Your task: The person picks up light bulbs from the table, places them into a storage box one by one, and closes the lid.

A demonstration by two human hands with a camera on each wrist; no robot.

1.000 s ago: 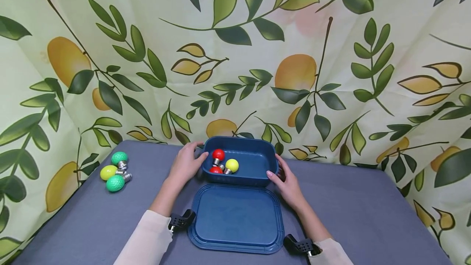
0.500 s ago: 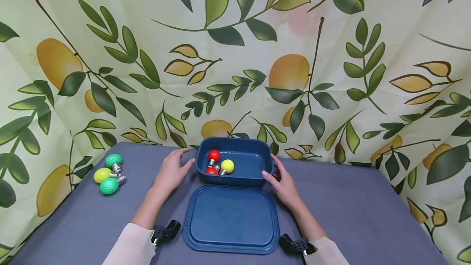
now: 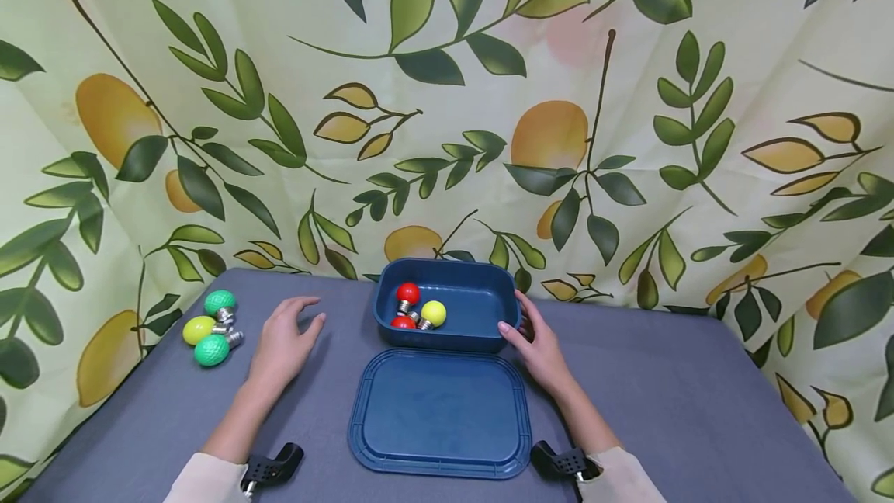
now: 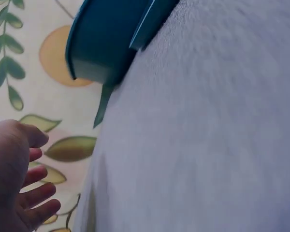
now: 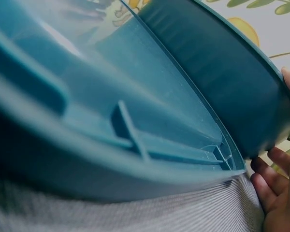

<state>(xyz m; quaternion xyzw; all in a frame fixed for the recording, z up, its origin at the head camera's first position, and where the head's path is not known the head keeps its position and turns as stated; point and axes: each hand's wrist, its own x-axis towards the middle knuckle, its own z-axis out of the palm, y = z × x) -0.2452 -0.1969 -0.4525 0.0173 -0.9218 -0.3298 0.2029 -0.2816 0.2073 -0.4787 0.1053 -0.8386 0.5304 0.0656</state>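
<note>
Right hand (image 3: 539,348) is gripping blue box (image 3: 443,340) by its right end, box sitting behind lid (image 3: 440,414) on counter (image 3: 649,410); left hand (image 3: 282,340), fingers loosely bent, is hovering empty between box and bulbs (image 3: 212,350).

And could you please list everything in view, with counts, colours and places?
Box: one, dark blue, back centre.
Lid: one, dark blue, in front of the box.
Boxed bulbs: three, two red, one yellow, box's left half.
Loose bulbs: three, two green, one yellow, far left.
Tablecloth: one, grey-blue, beneath box and lid.
Backdrop: one, cream with leafy print, behind.
Wrist devices: two, black, one per wrist.
Sleeves: two, cream, lower edge.
Left hand: one, between loose bulbs and box.
Right hand: one, gripping box's right end.
</note>
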